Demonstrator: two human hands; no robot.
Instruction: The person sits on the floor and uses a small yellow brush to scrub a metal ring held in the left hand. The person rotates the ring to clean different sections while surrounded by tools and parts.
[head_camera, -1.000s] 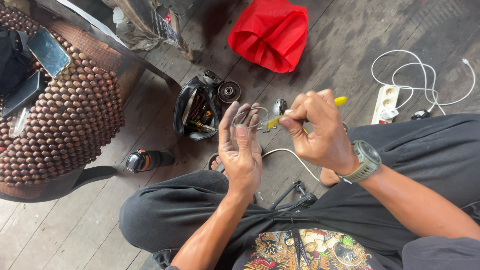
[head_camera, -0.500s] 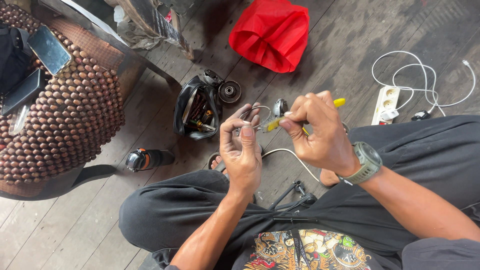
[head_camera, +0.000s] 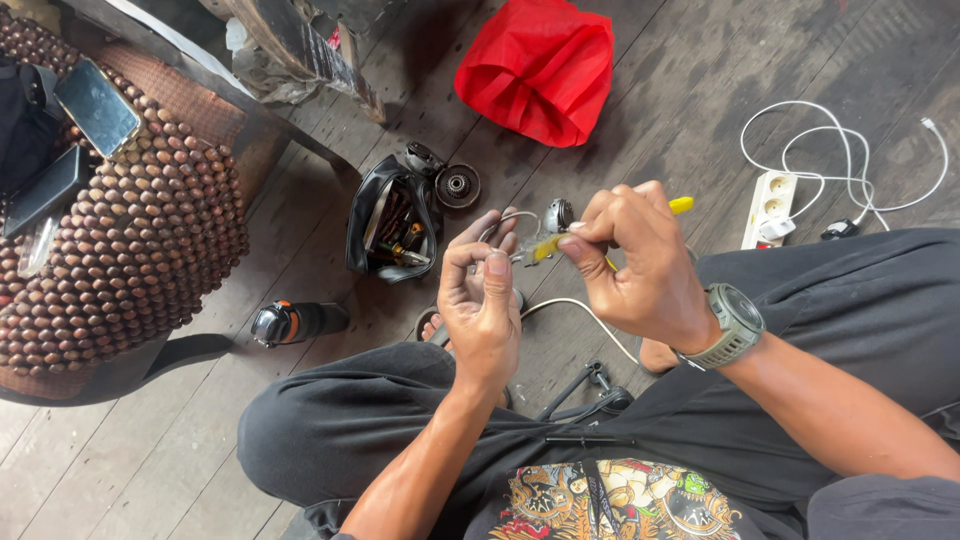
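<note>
I sit on a plank floor with both hands raised over my lap. My left hand (head_camera: 485, 305) pinches the end of a thin white cable (head_camera: 572, 306) between thumb and fingers. My right hand (head_camera: 640, 265), with a grey watch (head_camera: 736, 325) on its wrist, grips a yellow-handled tool (head_camera: 546, 247) whose tip points at the left fingertips. Just beyond the tool's tip is a small round metal part (head_camera: 558, 214); I cannot tell whether it is held.
An open black tool pouch (head_camera: 390, 225) and a round metal disc (head_camera: 458, 186) lie ahead. A red bag (head_camera: 540, 65) is beyond them. A white power strip (head_camera: 770, 205) is at the right. A black-orange tool (head_camera: 295, 322) and a beaded seat (head_camera: 130, 240) are left.
My left fingers have curled in and closed on the cable end. My right hand with the yellow tool stays in nearly the same place.
</note>
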